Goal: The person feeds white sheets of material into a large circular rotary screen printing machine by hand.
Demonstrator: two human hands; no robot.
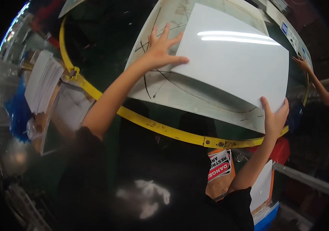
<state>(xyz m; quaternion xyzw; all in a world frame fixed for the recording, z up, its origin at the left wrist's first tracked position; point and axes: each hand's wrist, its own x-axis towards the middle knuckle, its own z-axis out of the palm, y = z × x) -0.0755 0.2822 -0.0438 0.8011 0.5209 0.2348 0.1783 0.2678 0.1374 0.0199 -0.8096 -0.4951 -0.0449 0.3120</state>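
Note:
A large glossy white sheet (233, 65) lies on a worn, scored work plate (180, 96) inside a machine ringed by a yellow rail (160, 129). My left hand (160, 50) rests flat with spread fingers at the sheet's left edge, partly on the plate. My right hand (274, 117) grips the sheet's near right corner, thumb on top. Both arms reach over the yellow rail.
A stack of white sheets (41, 81) stands at the left on a brown surface. A red and white DANGER sign (219, 164) hangs below the rail. Another person's hand (303, 63) touches the machine at the far right. More white sheets (262, 186) stand lower right.

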